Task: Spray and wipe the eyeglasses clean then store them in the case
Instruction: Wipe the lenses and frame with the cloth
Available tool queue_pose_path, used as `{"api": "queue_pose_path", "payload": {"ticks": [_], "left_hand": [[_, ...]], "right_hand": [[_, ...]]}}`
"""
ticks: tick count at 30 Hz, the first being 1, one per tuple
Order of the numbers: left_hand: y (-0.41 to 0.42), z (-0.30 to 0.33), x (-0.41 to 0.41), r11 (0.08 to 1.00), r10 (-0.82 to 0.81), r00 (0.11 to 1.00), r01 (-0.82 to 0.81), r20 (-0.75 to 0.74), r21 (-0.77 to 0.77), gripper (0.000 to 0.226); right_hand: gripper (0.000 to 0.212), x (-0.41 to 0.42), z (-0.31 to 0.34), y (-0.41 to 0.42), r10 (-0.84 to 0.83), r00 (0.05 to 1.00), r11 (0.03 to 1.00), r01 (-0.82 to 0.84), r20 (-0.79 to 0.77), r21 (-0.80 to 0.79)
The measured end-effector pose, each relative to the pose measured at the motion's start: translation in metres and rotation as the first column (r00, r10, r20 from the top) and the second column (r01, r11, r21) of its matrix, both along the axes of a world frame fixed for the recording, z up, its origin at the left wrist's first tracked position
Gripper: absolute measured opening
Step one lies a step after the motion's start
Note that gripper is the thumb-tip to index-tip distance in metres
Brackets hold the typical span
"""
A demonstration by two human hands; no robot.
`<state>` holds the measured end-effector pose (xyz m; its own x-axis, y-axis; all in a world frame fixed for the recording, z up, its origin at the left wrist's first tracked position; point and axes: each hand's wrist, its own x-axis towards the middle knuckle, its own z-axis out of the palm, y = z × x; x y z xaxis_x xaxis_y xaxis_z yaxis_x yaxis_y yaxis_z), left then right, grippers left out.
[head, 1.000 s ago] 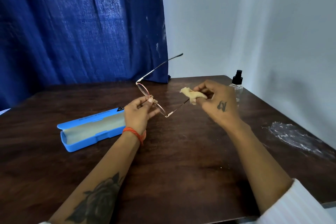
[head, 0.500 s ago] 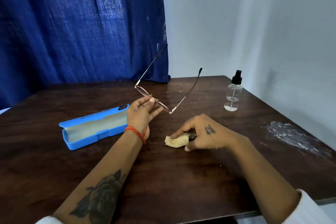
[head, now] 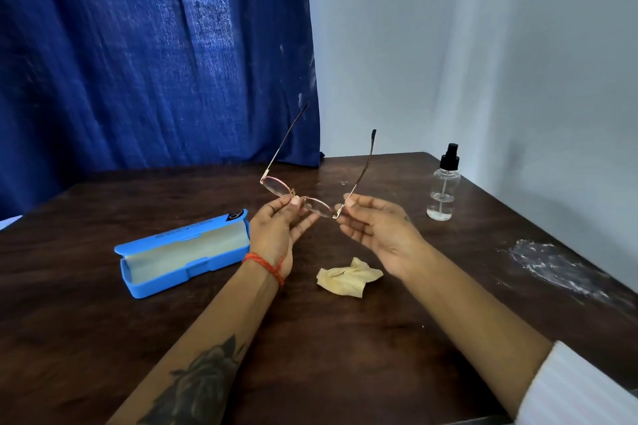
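Thin-rimmed eyeglasses (head: 312, 202) hang above the table's middle, both arms unfolded and pointing up and away. My left hand (head: 276, 228) pinches the frame at the bridge. My right hand (head: 373, 228) pinches the right hinge corner between thumb and forefinger. A crumpled yellow cloth (head: 348, 278) lies on the table below my right wrist, touched by neither hand. The blue case (head: 183, 254) lies open to the left of my left wrist, its pale lining showing. A clear spray bottle (head: 443, 185) with a black top stands upright at the back right.
The dark wooden table (head: 310, 338) carries a white smear (head: 552, 264) near its right edge. A blue curtain (head: 155, 55) hangs behind the table on the left, and a pale wall closes the right side.
My right hand laid the yellow cloth down on the table, then rose and took hold of the glasses' right hinge. The glasses turned so both arms point up.
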<state>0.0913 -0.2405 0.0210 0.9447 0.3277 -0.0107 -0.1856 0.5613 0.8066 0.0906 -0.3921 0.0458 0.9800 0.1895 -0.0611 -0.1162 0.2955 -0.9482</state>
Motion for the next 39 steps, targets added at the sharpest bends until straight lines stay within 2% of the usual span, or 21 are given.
{"api": "queue_pose_path", "payload": {"ticks": [8,12,14,19,23,26,29,32,34,36,38,39], "left_hand": [[0.003,0.009,0.001,0.999,-0.043,0.999,0.042,0.019,0.027,0.034],[0.002,0.013,0.001,0.999,0.028,0.999,-0.027,-0.03,0.029,0.031],[0.003,0.011,0.001,0.991,0.079,0.996,-0.073,-0.046,0.115,0.03],[0.008,0.006,-0.003,0.954,0.11,0.994,-0.112,0.022,0.278,0.018],[0.013,0.006,-0.003,0.927,0.11,0.993,-0.121,0.049,0.354,0.012],[0.016,0.005,-0.004,0.91,0.091,0.992,-0.12,0.09,0.397,0.012],[0.021,0.007,-0.003,0.879,0.068,0.988,-0.125,0.139,0.46,0.015],[0.026,0.011,-0.004,0.855,-0.023,0.987,-0.063,0.158,0.515,0.019],[0.027,0.013,-0.005,0.828,-0.091,0.985,-0.006,0.145,0.561,0.022],[0.029,0.017,-0.008,0.781,-0.157,0.978,0.04,0.135,0.623,0.023],[0.03,0.019,-0.013,0.689,-0.221,0.968,0.065,0.123,0.722,0.025],[0.031,0.02,-0.014,0.609,-0.237,0.965,0.057,0.113,0.791,0.026]], "right_hand": [[0.015,0.02,0.003,-0.008,-0.056,0.995,0.997,0.059,0.082,-0.04],[0.024,0.023,-0.004,-0.025,-0.094,0.985,0.994,0.101,0.143,-0.044],[0.026,0.027,-0.003,-0.03,-0.112,0.974,0.987,0.132,0.197,-0.092],[0.022,0.03,-0.001,-0.037,-0.067,0.94,0.978,0.128,0.336,-0.162],[0.025,0.03,0.003,-0.043,-0.026,0.849,0.932,0.211,0.529,-0.294],[0.025,0.028,0.003,-0.044,0.068,0.76,0.851,0.295,0.646,-0.435],[0.027,0.027,0.003,-0.045,0.142,0.704,0.788,0.345,0.696,-0.51],[0.029,0.029,0.002,-0.048,0.242,0.643,0.716,0.386,0.726,-0.581],[0.027,0.032,0.001,-0.05,0.334,0.611,0.67,0.382,0.717,-0.637],[0.027,0.033,0.0,-0.052,0.368,0.62,0.671,0.339,0.693,-0.66],[0.031,0.036,0.001,-0.055,0.37,0.654,0.682,0.291,0.66,-0.671],[0.034,0.037,0.002,-0.057,0.373,0.682,0.682,0.259,0.629,-0.684]]}}
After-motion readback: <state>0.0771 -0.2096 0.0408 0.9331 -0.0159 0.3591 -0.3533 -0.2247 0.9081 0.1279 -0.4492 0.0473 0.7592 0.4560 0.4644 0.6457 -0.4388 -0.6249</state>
